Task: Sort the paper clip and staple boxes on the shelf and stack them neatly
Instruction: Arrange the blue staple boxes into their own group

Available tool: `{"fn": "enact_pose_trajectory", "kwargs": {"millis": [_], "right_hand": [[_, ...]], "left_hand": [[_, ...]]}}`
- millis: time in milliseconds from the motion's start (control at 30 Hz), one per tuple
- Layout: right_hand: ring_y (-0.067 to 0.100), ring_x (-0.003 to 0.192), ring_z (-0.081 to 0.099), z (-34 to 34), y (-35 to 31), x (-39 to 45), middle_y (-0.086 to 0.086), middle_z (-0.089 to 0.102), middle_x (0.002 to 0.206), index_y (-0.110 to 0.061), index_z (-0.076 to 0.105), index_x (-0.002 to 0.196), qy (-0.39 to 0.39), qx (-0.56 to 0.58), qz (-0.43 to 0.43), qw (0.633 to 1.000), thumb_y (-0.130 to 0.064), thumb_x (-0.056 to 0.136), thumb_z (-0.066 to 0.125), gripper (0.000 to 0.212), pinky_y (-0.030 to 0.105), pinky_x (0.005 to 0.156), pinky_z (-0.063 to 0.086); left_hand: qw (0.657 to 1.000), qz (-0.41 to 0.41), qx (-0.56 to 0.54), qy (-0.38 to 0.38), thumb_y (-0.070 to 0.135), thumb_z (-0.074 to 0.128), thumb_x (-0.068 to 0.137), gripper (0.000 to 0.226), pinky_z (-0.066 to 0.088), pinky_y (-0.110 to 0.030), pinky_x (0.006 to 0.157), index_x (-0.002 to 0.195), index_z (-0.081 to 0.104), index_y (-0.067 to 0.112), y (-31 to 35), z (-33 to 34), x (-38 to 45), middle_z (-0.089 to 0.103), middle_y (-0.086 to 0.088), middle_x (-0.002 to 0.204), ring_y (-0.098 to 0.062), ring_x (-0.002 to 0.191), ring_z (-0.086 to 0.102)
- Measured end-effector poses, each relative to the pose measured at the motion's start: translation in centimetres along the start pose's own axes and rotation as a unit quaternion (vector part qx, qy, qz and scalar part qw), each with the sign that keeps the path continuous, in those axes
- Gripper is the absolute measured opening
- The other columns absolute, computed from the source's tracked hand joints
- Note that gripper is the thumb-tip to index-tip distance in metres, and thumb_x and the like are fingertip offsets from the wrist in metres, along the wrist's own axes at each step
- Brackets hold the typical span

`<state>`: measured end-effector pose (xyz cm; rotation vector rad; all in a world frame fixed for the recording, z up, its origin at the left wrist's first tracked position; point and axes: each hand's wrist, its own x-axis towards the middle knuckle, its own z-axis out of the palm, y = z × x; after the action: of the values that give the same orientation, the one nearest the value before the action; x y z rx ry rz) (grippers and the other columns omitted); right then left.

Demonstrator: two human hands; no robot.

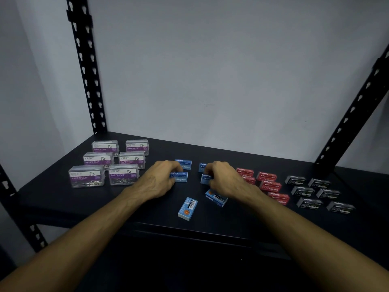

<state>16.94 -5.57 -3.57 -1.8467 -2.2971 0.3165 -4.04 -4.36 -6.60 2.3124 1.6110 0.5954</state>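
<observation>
On the black shelf (210, 224) the blue staple boxes (188, 208) sit in the middle, and everything else is placed from them. To their left stand six clear paper clip boxes (87, 179) in two columns, metal clips visible loose inside. To their right lie red staple boxes (267, 176), and beyond those, black staple boxes (303, 191) in two columns. The left hand (160, 181) curls its fingers round one blue box (180, 178); another blue box lies just behind it. The right hand (223, 179) grips a blue box (205, 179) with bent fingers. Two blue boxes lie nearer the shelf's front edge, barcodes up, tilted askew
</observation>
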Motion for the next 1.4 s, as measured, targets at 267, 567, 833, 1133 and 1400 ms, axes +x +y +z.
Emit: {"fn": "enact_pose_trajectory", "kwargs": {"millis": [267,567,833,1133,1400], "right_hand": [[0.019,0.092,0.065,0.8,0.1,0.8,0.005,0.063,0.115,-0.014,0.065,0.109,0.028,0.005,-0.014,0.999,0.001,0.090,0.057,0.025,0.035,0.077,0.059],[0.021,0.099,0.064,1.1,0.6,1.1,0.006,0.060,0.120,-0.015,0.066,0.115,0.042,0.008,-0.025,0.999,-0.001,0.091,0.058,0.029,0.033,0.079,0.057],[0.023,0.106,0.058,0.4,1.3,-0.5,0.005,0.053,0.122,-0.012,0.062,0.127,0.101,-0.002,-0.032,0.994,-0.006,0.094,0.058,0.034,0.036,0.090,0.053],[0.020,0.102,0.059,-0.7,1.7,-3.4,0.003,0.056,0.116,-0.014,0.065,0.119,0.124,-0.002,-0.029,0.992,-0.017,0.093,0.063,0.026,0.033,0.086,0.052],[0.014,0.093,0.057,0.7,1.6,-5.8,0.000,0.058,0.111,-0.018,0.066,0.114,0.093,-0.003,-0.056,0.994,-0.041,0.090,0.065,0.033,0.033,0.080,0.051]], "left_hand": [[1.000,0.006,-0.002,0.014,0.012,0.066,0.091,0.028,0.047,-0.029,0.092,0.116,0.064,0.025,-0.2,0.5,1.2,0.063,-0.001,0.127,-0.017,0.112,0.059],[1.000,0.005,-0.008,0.026,0.012,0.065,0.091,0.029,0.047,-0.028,0.082,0.115,0.062,0.027,-0.3,1.3,2.1,0.060,0.001,0.116,-0.011,0.093,0.054],[0.998,0.017,0.007,0.058,0.023,0.065,0.091,0.048,0.053,-0.034,0.082,0.135,0.046,0.030,-0.3,0.8,0.5,0.047,0.003,0.120,-0.014,0.089,0.056],[0.998,0.037,-0.022,0.054,0.043,0.063,0.090,0.029,0.050,-0.025,0.068,0.117,0.060,0.030,1.8,-0.8,-2.8,0.058,0.011,0.094,-0.002,0.077,0.058],[0.999,0.022,-0.039,-0.013,0.057,0.070,0.080,0.034,0.045,-0.021,0.061,0.101,0.066,0.029,4.2,0.2,-5.0,0.065,0.010,0.075,-0.001,0.070,0.061]]}}
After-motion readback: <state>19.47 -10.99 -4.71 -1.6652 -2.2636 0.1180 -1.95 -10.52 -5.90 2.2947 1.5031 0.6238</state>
